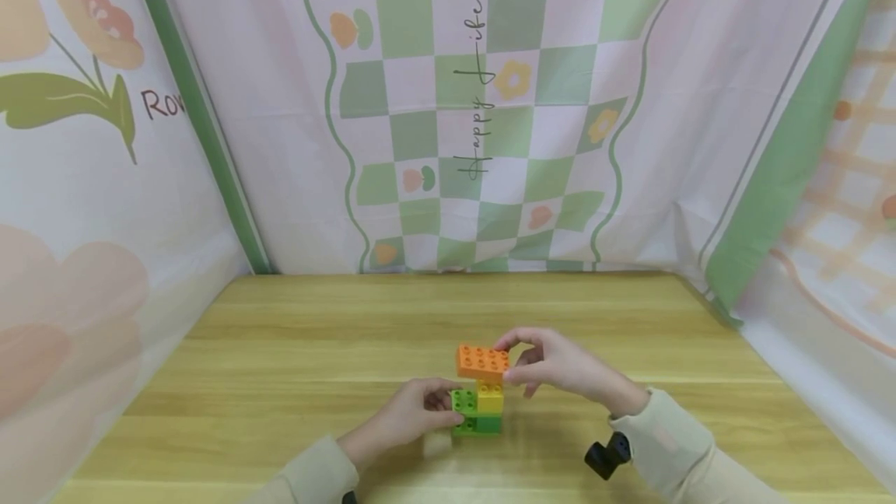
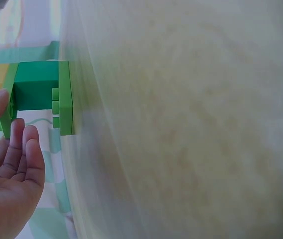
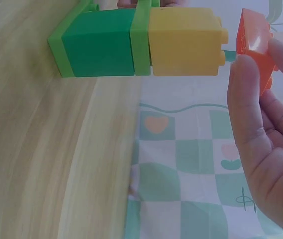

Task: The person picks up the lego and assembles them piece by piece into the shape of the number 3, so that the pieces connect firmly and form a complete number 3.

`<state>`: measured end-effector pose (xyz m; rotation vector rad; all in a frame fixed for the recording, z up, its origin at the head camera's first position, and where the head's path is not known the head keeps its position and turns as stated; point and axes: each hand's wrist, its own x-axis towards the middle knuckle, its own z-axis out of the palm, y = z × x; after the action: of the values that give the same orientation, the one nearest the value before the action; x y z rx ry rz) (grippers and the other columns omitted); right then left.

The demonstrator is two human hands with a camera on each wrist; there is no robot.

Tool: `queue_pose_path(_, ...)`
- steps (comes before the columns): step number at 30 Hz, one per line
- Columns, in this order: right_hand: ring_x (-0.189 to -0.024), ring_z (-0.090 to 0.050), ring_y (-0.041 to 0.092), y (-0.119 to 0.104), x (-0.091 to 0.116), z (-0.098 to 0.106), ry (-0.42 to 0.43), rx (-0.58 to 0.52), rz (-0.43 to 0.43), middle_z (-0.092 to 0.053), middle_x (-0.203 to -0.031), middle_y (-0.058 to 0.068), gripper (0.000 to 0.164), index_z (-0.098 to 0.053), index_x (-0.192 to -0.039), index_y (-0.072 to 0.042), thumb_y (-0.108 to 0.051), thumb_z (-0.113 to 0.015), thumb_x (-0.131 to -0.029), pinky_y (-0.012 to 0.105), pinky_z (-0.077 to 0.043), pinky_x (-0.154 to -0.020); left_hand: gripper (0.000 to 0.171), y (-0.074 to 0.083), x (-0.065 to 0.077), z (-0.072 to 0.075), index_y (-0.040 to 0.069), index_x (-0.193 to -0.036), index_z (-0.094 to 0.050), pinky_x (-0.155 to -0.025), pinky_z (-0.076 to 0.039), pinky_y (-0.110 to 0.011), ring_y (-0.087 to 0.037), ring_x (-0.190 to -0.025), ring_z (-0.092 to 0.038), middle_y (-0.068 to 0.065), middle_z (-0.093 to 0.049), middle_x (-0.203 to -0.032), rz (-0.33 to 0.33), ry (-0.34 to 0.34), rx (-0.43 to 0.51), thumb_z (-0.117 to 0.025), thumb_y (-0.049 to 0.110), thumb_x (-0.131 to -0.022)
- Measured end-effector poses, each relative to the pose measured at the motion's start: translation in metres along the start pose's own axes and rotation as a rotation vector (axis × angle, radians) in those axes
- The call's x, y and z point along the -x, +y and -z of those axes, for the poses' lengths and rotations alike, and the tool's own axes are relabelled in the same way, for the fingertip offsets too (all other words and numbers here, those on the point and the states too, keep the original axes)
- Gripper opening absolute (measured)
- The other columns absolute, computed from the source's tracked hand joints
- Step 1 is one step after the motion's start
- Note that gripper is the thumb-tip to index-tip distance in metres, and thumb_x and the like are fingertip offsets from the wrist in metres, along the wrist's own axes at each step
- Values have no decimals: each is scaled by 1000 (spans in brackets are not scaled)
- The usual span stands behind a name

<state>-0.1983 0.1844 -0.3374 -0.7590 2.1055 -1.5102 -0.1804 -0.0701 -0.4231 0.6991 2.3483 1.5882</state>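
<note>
A small stack of toy building bricks stands on the table, seen from the sides in both wrist views. From the bottom up, it has a light green plate (image 2: 66, 102), a dark green brick (image 3: 99, 42), a second light green plate (image 3: 141, 40) and a yellow brick (image 3: 184, 41). My left hand (image 1: 411, 414) pinches the jutting end of the upper plate between thumb and fingers. Above the yellow brick, my right hand (image 1: 560, 364) holds an orange brick (image 1: 479, 362) by its right end. In the right wrist view, a gap shows between orange and yellow.
The wood-grain table (image 1: 336, 325) stretches out around the stack. A printed curtain (image 1: 462, 131) hangs behind the table, with more printed cloth (image 1: 84, 193) along the left and right sides. A black wrist camera (image 1: 607, 456) sits at the right sleeve.
</note>
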Motion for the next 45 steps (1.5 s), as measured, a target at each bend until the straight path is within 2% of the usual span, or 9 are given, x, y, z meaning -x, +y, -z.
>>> queue_pose_path(8,-77,-60,33,4,0,-4,0,20,9,-62,-91,20,36,-54,-116,2,-14,-66,-86,49,-52,-63,40,-1,0,-1,3,-116,-60,-67,-47,-23,-11,-74,-54,2,-58,-82,16,3,-1,-72,11,-79)
queue_pose_path(16,-75,-60,28,4,0,-8,6,42,7,-62,-88,15,35,-54,-115,1,-14,-66,-86,51,-51,-62,42,-1,1,0,0,-118,-58,-67,-48,-23,-12,-74,-55,2,-58,-83,10,0,3,-72,11,-79)
queue_pose_path(24,-79,-59,39,4,1,-10,8,63,-2,-62,-88,13,35,-55,-115,1,-14,-66,-86,53,-50,-62,43,-1,1,0,-4,-116,-58,-68,-48,-23,-12,-75,-55,2,-59,-82,7,-2,9,-72,13,-79)
queue_pose_path(29,-78,-59,40,4,1,-11,9,76,1,-62,-89,13,34,-56,-115,0,-15,-66,-86,53,-50,-61,44,0,0,-1,-4,-117,-58,-69,-48,-24,-13,-76,-56,2,-59,-83,21,-4,16,-72,13,-79)
queue_pose_path(35,-77,-60,36,4,0,-12,7,97,17,-61,-91,14,34,-56,-114,-1,-16,-66,-86,51,-51,-60,43,2,1,-1,-2,-117,-58,-69,-48,-24,-15,-77,-56,0,-60,-84,54,-4,56,-72,12,-80)
queue_pose_path(39,-76,-61,30,4,0,-12,0,112,26,-60,-93,13,34,-57,-114,-1,-16,-66,-86,51,-51,-59,41,2,1,-1,-2,-116,-59,-68,-48,-24,-15,-76,-56,0,-59,-83,46,-5,66,-72,10,-79)
queue_pose_path(45,-77,-60,33,4,-1,-13,-3,109,43,-54,-104,13,33,-57,-115,-3,-15,-66,-86,51,-51,-59,40,2,1,-1,-1,-116,-60,-68,-48,-24,-14,-75,-56,0,-60,-82,46,-6,62,-71,11,-79)
